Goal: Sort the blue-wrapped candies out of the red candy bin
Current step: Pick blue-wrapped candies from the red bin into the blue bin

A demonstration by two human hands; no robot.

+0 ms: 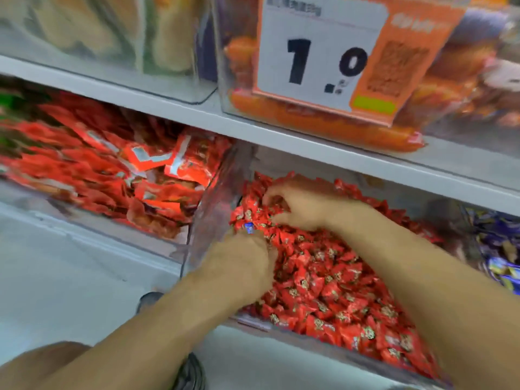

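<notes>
Both hands' fingertips buried; blurred.

White shelf (351,161); clear candy bins (202,220) side by side

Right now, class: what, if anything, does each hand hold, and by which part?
The left hand pinches a small blue-wrapped candy by its lower end. The right hand digs in the red-wrapped candies; any hold cannot be told.

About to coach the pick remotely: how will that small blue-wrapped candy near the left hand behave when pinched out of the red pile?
The blue-wrapped candy looks small, so probably light. Its glossy wrapper may slip or crinkle under the fingers. It sits atop loose red candies by the left hand, so neighbours will likely shift.
</notes>
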